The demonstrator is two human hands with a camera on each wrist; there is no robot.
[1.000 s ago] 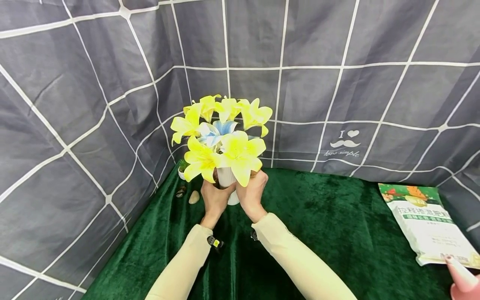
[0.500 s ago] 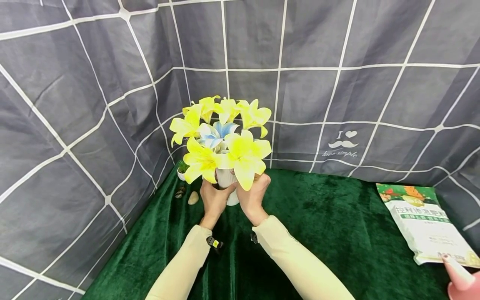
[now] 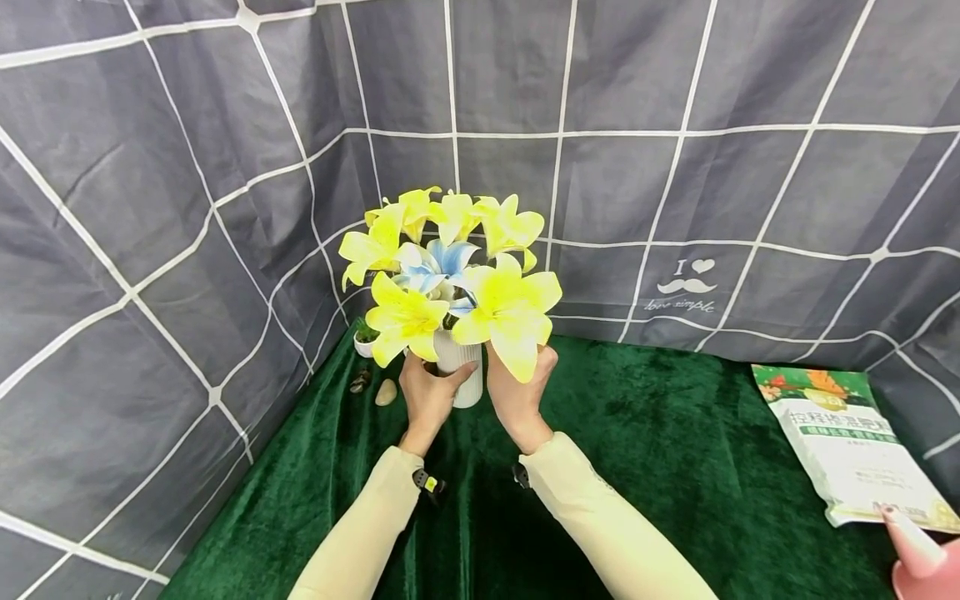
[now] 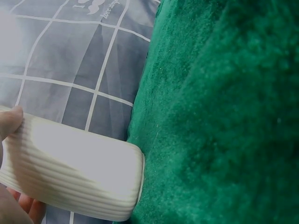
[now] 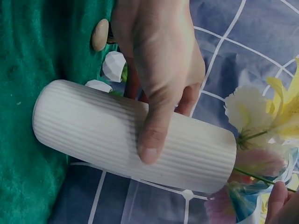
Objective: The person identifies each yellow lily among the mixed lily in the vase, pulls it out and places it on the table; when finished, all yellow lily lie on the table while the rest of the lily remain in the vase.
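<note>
A white ribbed vase (image 3: 467,385) stands upright on green velvet cloth, filled with yellow lilies (image 3: 408,315) and a blue-and-white bloom (image 3: 437,265). My left hand (image 3: 430,396) grips the vase from its left side; the right wrist view shows the thumb across the ribs of the vase (image 5: 93,126). To the right of the vase, my right hand (image 3: 520,400) is curled beneath the front right lily (image 3: 510,310) and pinches its stem. Petals hide most of those fingers in the head view. Only their tips (image 5: 277,198) show in the right wrist view, beside a green stem (image 5: 254,176).
Left of the vase are a small potted plant (image 3: 364,340), a pale stone (image 3: 386,392) and a dark stone (image 3: 360,382). A white-and-green printed bag (image 3: 855,454) lies far right, with a pink object with a pale spout (image 3: 918,550) before it. Grey checked curtain (image 3: 615,183) encloses the back and left.
My right hand has moved right, away from the vase, and the front right lily has shifted right with it. My left hand keeps its grip on the vase.
</note>
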